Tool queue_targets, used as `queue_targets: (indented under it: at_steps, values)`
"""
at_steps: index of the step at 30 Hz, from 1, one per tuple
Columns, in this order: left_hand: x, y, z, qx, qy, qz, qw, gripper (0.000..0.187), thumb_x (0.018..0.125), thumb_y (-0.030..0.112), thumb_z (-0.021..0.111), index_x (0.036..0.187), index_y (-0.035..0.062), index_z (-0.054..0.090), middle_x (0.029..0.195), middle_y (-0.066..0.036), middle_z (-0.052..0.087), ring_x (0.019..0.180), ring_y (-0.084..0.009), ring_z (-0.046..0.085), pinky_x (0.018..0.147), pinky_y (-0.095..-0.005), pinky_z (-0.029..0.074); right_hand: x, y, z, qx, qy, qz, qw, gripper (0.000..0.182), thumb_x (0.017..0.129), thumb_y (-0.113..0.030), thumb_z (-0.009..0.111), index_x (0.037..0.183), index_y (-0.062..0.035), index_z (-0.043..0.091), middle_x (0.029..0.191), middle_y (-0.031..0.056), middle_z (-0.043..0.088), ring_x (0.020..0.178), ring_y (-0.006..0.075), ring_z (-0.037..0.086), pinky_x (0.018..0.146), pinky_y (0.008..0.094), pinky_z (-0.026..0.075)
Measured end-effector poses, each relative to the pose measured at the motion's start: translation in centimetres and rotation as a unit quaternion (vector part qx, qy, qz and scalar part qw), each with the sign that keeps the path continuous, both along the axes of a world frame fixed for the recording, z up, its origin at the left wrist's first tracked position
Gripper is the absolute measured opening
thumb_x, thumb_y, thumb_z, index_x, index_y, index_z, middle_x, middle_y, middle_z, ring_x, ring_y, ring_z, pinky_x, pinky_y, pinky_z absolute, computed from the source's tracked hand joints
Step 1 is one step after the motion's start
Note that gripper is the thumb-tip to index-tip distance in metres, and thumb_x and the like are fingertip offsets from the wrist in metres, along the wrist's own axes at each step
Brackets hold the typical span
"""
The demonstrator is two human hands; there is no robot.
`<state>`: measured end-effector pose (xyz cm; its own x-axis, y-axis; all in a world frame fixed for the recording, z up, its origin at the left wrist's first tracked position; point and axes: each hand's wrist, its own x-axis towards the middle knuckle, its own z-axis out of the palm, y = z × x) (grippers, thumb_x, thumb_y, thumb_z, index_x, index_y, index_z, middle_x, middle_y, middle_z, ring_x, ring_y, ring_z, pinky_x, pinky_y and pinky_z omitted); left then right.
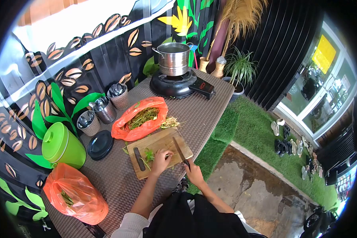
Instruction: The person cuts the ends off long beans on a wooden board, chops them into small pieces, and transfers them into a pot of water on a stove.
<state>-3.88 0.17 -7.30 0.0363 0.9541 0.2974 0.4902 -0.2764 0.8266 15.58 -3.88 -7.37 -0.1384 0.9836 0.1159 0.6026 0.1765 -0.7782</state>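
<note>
the right hand [193, 173] was wrapped round the handle of a knife [179, 148], whose blade slanted over the right part of the wooden cutting board [162, 139]. the left hand [161, 161] rested on the board with its fingers bent, just left of the blade; whether it gripped any stem, i could not tell. chopped greens [147, 154] lay on the board, left of that hand. the board itself sat on a brown textured table [127, 194].

well to the left of the board stood a full orange bag [85, 200], some green showing through its side. just beyond the board, a second orange bag [125, 135] gaped, with leafy stalks [143, 118] inside, and pale stalk ends [170, 122] lay at the board's far edge. left of the board were stacked black plates [100, 145] and, past those, a lidded green bucket [73, 154]. three cutlery cups [106, 115] stood beyond the board to its left. farther beyond the board, a steel pot [173, 63] sat on a black burner [170, 86].
</note>
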Motion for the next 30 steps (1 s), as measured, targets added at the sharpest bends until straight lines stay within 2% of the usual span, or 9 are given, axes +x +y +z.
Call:
queue_targets:
  at_steps: [2,6,8,14,21,26,30]
  values:
    - [0.4,-0.1,-0.5,0.015,0.081,0.030,0.996,0.011,0.077,0.012,0.065,0.086,0.0080,0.069,0.086,-0.012,0.061,0.091,-0.0322,0.054,0.082,-0.0434,0.040,-0.1,-0.2,-0.1,-0.021,-0.043,0.027,0.999,0.036,0.092,-0.023,0.050,0.121,-0.0041,0.040,0.070,0.0282,0.061,0.068,0.0471,0.060,0.062,0.0555,0.049]
    - [1.6,-0.5,-0.7,0.035,0.109,0.079,0.990,0.010,0.077,0.016,0.067,0.084,0.0100,0.071,0.086,-0.009,0.062,0.091,-0.0298,0.053,0.082,-0.0410,0.037,-0.9,-0.4,1.8,-0.054,-0.097,0.006,0.994,0.032,0.093,-0.022,0.047,0.115,-0.0002,0.040,0.070,0.0287,0.061,0.067,0.0469,0.061,0.060,0.0543,0.050]
    - [1.8,-0.6,-0.8,0.059,0.109,0.106,0.987,0.010,0.077,0.018,0.068,0.083,0.0115,0.071,0.084,-0.006,0.062,0.089,-0.0281,0.052,0.080,-0.0389,0.036,-1.1,-0.3,2.7,-0.058,-0.161,0.022,0.985,0.027,0.094,-0.022,0.045,0.106,0.0014,0.041,0.071,0.0281,0.061,0.067,0.0458,0.062,0.058,0.0530,0.051]
    - [2.1,-0.8,-1.0,0.067,0.133,0.125,0.981,0.010,0.077,0.020,0.068,0.084,0.0128,0.072,0.083,-0.004,0.062,0.089,-0.0258,0.052,0.080,-0.0385,0.036,-0.8,0.7,4.8,-0.068,-0.195,0.073,0.976,0.026,0.094,-0.022,0.045,0.104,0.0009,0.039,0.074,0.0296,0.061,0.070,0.0474,0.061,0.063,0.0551,0.050]
    - [2.0,-0.7,-1.3,0.088,0.133,0.133,0.978,0.010,0.078,0.021,0.068,0.083,0.0128,0.072,0.084,-0.003,0.063,0.088,-0.0243,0.052,0.080,-0.0369,0.037,-2.8,-0.2,3.5,-0.096,-0.193,0.033,0.976,0.025,0.094,-0.021,0.045,0.102,0.0020,0.040,0.074,0.0293,0.061,0.071,0.0467,0.062,0.064,0.0550,0.049]
    - [2.1,-0.9,-1.1,0.070,0.131,0.129,0.980,0.011,0.078,0.020,0.068,0.084,0.0126,0.072,0.085,-0.003,0.063,0.088,-0.0243,0.052,0.080,-0.0364,0.037,-1.8,2.7,1.1,-0.041,-0.160,0.070,0.984,0.024,0.094,-0.021,0.044,0.103,0.0015,0.039,0.075,0.0302,0.061,0.072,0.0458,0.062,0.062,0.0544,0.050]
    - [1.9,-0.8,-1.0,0.074,0.129,0.131,0.980,0.011,0.078,0.021,0.068,0.084,0.0128,0.072,0.085,-0.003,0.063,0.088,-0.0247,0.052,0.080,-0.0368,0.037,-2.0,0.9,2.7,-0.039,-0.157,0.073,0.984,0.025,0.094,-0.020,0.044,0.103,0.0021,0.038,0.074,0.0294,0.061,0.071,0.0458,0.062,0.060,0.0534,0.050]
